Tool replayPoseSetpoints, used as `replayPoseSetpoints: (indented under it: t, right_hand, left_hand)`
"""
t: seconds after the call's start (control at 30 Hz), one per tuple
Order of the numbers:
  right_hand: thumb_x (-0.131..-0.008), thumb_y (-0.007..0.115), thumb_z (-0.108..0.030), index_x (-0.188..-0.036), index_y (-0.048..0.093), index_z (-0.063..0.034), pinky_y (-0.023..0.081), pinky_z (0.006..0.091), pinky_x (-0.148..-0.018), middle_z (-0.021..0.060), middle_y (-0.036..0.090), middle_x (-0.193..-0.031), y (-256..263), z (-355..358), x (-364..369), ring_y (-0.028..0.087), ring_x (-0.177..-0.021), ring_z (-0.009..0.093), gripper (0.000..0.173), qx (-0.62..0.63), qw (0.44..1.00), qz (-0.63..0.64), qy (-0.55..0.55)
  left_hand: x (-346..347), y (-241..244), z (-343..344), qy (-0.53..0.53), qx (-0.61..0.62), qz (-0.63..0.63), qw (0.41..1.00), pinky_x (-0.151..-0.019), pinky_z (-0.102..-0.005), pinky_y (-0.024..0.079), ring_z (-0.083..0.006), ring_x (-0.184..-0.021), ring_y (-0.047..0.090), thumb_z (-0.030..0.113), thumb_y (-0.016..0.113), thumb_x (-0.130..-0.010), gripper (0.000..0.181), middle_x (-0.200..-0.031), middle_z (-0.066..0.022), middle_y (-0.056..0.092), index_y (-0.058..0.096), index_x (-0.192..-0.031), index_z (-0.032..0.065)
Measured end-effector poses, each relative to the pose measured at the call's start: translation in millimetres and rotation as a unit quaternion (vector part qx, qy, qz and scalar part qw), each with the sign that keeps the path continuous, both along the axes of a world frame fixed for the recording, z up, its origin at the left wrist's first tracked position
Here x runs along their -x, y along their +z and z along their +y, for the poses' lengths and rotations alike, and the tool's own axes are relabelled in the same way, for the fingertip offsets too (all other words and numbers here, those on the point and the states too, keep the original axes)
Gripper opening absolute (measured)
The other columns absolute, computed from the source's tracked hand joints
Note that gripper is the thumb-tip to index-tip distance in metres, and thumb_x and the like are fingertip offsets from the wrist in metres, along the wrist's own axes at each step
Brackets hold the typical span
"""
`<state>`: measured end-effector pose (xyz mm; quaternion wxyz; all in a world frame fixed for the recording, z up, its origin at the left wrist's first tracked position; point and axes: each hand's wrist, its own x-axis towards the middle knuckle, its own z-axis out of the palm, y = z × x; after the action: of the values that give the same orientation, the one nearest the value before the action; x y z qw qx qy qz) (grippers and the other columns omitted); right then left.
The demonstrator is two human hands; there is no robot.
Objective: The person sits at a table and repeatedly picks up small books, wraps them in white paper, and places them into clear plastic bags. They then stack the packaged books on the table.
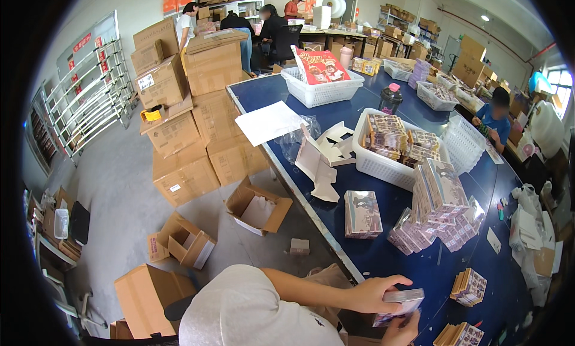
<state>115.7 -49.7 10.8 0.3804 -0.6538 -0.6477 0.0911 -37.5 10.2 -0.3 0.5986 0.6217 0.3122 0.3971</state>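
My left hand (pixel 375 294) grips a small wrapped box (pixel 404 301) from its upper left side, over the near edge of the blue table. My right hand (pixel 402 330) holds the same box from below. Beyond it on the table stands a short stack of printed boxes (pixel 363 213). To the right of that is a larger heap of wrapped boxes (pixel 438 211), with bigger ones on top. Two piles of small printed packs, one (pixel 468 287) further off and one (pixel 459 334) nearer, lie right of my hands.
A white plastic basket (pixel 386 177) holds stacked packs. Opened cardboard packaging (pixel 316 168) and a white sheet (pixel 269 121) lie left of it. Open cartons (pixel 258 206) stand on the floor beside the table. A person in blue (pixel 494 117) sits across the table.
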Motion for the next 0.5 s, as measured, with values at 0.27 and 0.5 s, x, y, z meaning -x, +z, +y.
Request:
replayPoseSetpoints:
  t: [0.27,0.5]
  right_hand:
    - [-0.077,0.039,0.004,-0.1,0.056,0.0065,0.045,0.0285,-0.06,0.01,0.061,-0.084,-3,5,-19,0.055,-0.07,0.016,0.028,0.048,0.957,0.279,0.059]
    - [-0.085,0.046,-0.009,-0.113,0.05,0.0033,0.046,0.0331,-0.077,0.0128,0.058,-0.103,-8,-6,-23,0.057,-0.088,0.023,0.031,0.119,0.8,0.587,0.041]
  left_hand:
    - [-3,-18,3,-0.15,0.151,-0.126,0.969,-0.053,-0.0206,0.05,-0.0133,-0.082,0.056,0.011,0.062,-0.08,0.064,-0.106,-0.009,0.051,0.021,-0.13,0.0036]
    - [-1,-22,15,-0.409,0.316,-0.243,0.821,-0.042,-0.0242,0.051,-0.0201,-0.072,0.063,0.035,0.053,-0.086,0.048,-0.097,-0.0111,0.059,0.038,-0.121,0.005]
